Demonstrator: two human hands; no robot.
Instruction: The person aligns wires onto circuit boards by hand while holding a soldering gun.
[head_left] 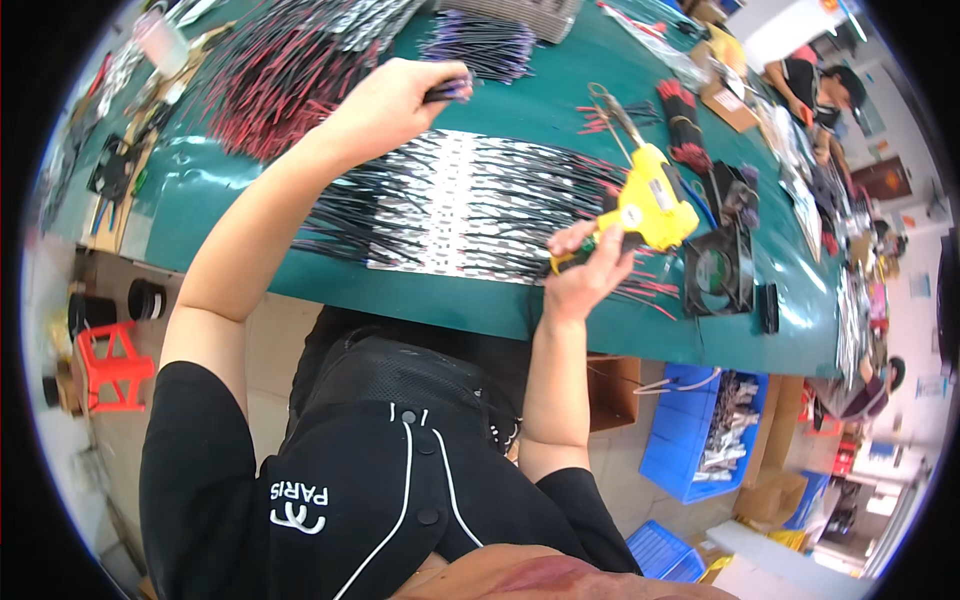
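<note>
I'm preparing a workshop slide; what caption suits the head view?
Right grip holding a yellow glue gun near rows of dark wires on a green worktable.

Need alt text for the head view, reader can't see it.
A person's right hand grips a yellow plastic glue gun over a green worktable; their left hand holds a small dark bundle. Rows of thin black wires lie across a white sheet on the table.

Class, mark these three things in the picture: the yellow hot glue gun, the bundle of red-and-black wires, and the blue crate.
Yellow hot glue gun (655, 195): head view, on its yellow body.
Bundle of red-and-black wires (685, 126): head view, on its dark middle.
Blue crate (680, 430): head view, on its wall.
</note>
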